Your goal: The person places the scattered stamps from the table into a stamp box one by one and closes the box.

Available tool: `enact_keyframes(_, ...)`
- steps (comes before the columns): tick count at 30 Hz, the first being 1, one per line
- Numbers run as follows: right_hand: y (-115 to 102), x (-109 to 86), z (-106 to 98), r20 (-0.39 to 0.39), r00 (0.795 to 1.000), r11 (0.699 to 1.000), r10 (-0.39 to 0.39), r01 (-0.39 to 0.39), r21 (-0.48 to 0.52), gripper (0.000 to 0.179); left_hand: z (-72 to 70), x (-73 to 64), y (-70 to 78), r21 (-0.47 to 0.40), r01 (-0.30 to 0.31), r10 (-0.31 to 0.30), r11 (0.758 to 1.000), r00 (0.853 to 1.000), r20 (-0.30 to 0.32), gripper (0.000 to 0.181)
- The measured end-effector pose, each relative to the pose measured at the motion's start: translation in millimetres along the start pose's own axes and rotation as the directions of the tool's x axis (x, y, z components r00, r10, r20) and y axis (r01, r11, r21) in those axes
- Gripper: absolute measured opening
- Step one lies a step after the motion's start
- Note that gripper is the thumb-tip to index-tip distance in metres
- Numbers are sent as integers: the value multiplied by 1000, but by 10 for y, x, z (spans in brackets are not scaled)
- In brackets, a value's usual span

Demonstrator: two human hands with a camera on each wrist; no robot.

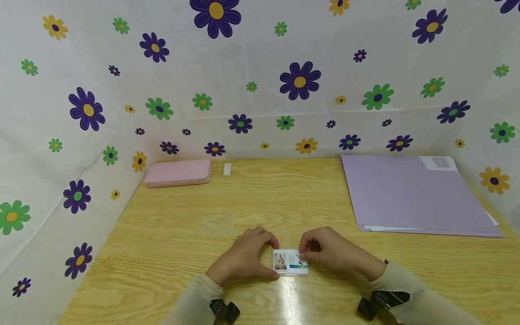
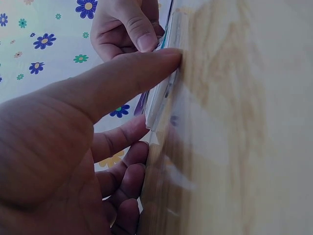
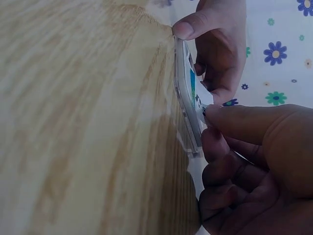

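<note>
A small flat clear plastic case (image 3: 182, 93) lies on the table between my hands. On top of it is a printed card (image 1: 281, 261) with a small picture at left and a blue-green stripe. My left hand (image 1: 248, 256) holds the case across its left part, thumb at the near edge and forefinger at the far edge. With thumb and forefinger, my right hand (image 1: 330, 250) pinches the card's right end. That end bends up from the case in the right wrist view. The right hand's other fingers are curled.
A thin transparent rectangular piece (image 1: 218, 225) lies left of the case, beyond my left hand. Farther back are a pink case (image 1: 178, 173) and a small white block (image 1: 227, 169). Purple folders (image 1: 410, 194) with papers occupy the right side. A flowered cloth (image 1: 260, 67) hangs behind the table.
</note>
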State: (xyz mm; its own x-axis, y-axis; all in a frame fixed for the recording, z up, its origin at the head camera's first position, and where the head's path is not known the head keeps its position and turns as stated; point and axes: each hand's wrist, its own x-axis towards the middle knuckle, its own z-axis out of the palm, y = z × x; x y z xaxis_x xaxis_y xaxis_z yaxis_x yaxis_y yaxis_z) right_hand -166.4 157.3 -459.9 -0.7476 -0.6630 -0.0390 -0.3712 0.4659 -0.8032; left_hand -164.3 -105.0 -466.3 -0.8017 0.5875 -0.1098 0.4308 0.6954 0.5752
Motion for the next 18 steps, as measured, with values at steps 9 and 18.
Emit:
enact_keyframes(9, -13, 13, 19, -18, 1000, 1000, -9, 8, -10, 9, -19, 3, 15, 12, 3, -3, 1000, 1000, 4, 53)
enact_keyframes(18, -5, 24, 51, -23, 1000, 1000, -6, 6, -20, 12, -18, -7, 19, 10, 2, -2, 1000, 1000, 6, 52)
